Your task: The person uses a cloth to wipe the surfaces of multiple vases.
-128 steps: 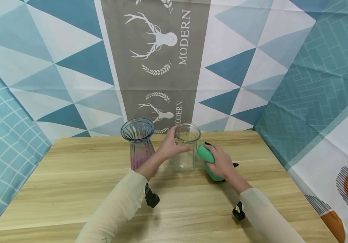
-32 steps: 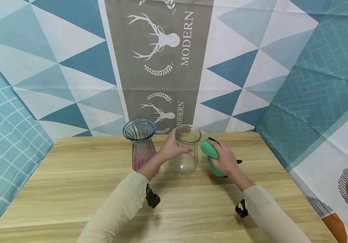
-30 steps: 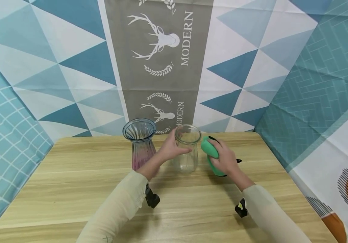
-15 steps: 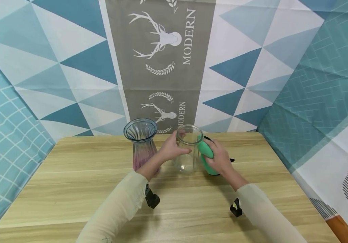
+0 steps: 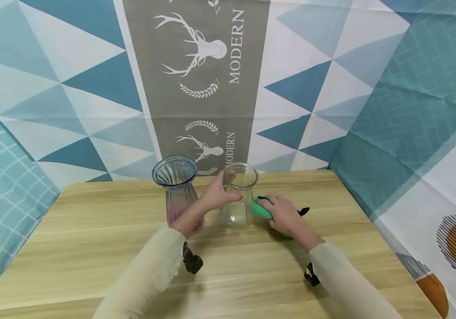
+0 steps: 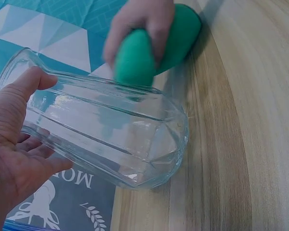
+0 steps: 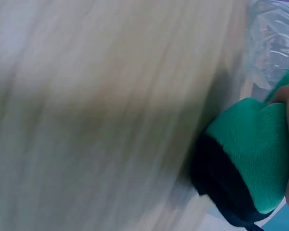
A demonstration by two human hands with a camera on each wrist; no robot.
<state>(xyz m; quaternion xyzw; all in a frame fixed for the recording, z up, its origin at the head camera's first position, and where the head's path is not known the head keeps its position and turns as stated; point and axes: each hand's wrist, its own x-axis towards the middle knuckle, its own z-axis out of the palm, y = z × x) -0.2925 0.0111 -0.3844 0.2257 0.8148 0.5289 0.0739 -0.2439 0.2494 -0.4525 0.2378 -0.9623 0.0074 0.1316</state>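
In the head view my left hand (image 5: pixel 214 197) holds a clear glass vase (image 5: pixel 237 212) near its neck, thumb on the near side and fingers behind. The vase stands upright on the table; the left wrist view shows its ribbed wall (image 6: pixel 111 125). My right hand (image 5: pixel 281 215) grips a soft green-and-black pad (image 5: pixel 261 209), which bulges out ahead of the fingers beside the vase's right wall. Fuzzy green fabric and a black underside show on the pad (image 7: pixel 250 149) in the right wrist view. Part of it is hidden under the palm.
A ribbed glass vase (image 5: pixel 180 199), blue at the rim and pink toward the base, stands just left of my left forearm. The wooden table (image 5: pixel 92 248) ends at a patterned cloth backdrop (image 5: pixel 204 97) behind the vases. Black cameras hang at both wrists.
My right hand with the green pad first went left to the clear vase, then dropped lower along its right side. My left hand keeps its hold. The head view has shifted slightly.
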